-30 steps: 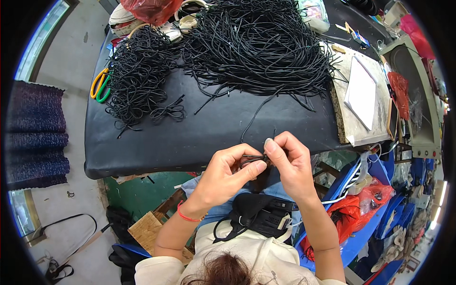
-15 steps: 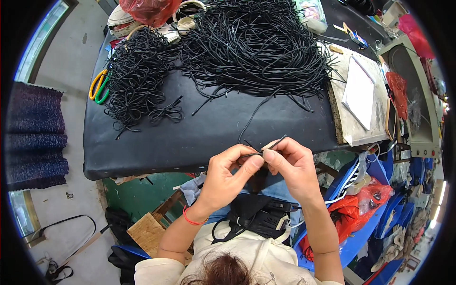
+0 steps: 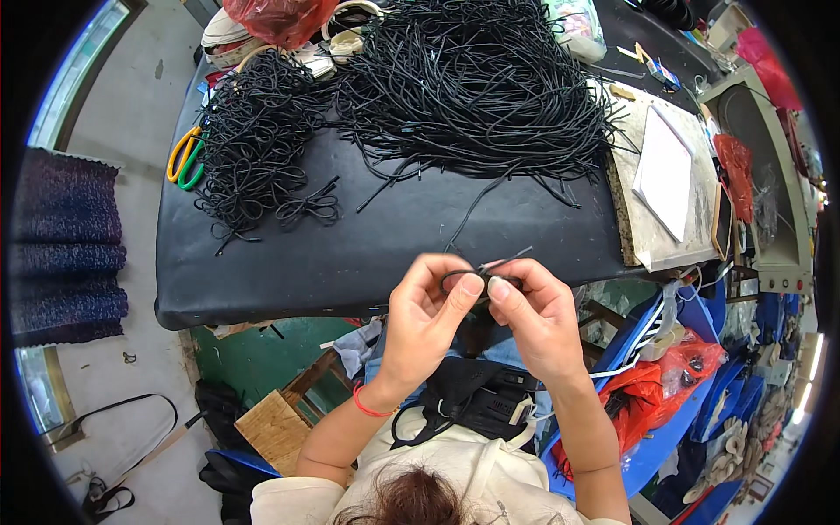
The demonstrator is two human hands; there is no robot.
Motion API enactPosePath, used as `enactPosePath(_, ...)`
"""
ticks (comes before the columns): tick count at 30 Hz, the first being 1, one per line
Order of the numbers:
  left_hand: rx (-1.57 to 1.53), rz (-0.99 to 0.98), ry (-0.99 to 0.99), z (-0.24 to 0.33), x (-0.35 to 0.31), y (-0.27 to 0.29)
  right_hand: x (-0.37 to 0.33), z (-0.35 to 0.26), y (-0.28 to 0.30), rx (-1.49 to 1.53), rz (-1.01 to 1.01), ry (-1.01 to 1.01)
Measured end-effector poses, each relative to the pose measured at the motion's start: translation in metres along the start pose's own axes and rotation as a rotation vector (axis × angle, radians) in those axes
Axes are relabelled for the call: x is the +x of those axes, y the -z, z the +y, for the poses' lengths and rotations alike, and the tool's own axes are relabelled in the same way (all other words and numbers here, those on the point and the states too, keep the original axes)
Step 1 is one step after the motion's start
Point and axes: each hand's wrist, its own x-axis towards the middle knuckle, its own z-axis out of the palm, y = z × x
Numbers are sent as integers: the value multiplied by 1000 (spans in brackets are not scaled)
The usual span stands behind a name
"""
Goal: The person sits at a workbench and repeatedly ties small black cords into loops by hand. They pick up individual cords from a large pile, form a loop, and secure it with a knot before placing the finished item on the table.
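Note:
Near the table's front edge, both my hands pinch one black cord (image 3: pixel 470 213), which runs back toward the big pile. My left hand (image 3: pixel 430 302) has thumb and forefinger closed on it, where a small loop shows. Beside it, my right hand (image 3: pixel 535 315) is closed on the same cord, and a free end sticks out above its fingers. The thumbs almost touch. A large heap of loose black cords (image 3: pixel 481 96) lies at the back. Left of that is a smaller tangle of looped black cords (image 3: pixel 254 140).
Scissors (image 3: pixel 185 159) with orange and green handles lie by the left tangle. A pale board (image 3: pixel 617 201) bearing white sheets (image 3: pixel 665 175) stands at the right. A red plastic bag (image 3: pixel 278 19) is at the back. Below right, a blue bin (image 3: pixel 652 464) holds red bags.
My fingers have shifted slightly on the cord, and a loop now shows by my left fingertips. The thumbs have turned more upright.

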Motion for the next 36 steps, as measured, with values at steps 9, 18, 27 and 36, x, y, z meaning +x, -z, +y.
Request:
enactPosePath(9, -106, -253, 155, 21, 17, 10, -2, -15, 5, -234, 253, 256)
enactPosePath(18, -84, -325, 177, 23, 9, 1, 12, -16, -5, 93, -1, 36)
enactPosePath(27, -115, -321, 202, 23, 4, 1, 18, -20, -1, 88, -11, -104)
enactPosePath(36, -297, -47, 123, 9, 8, -8, -3, -2, 11, -75, 123, 71)
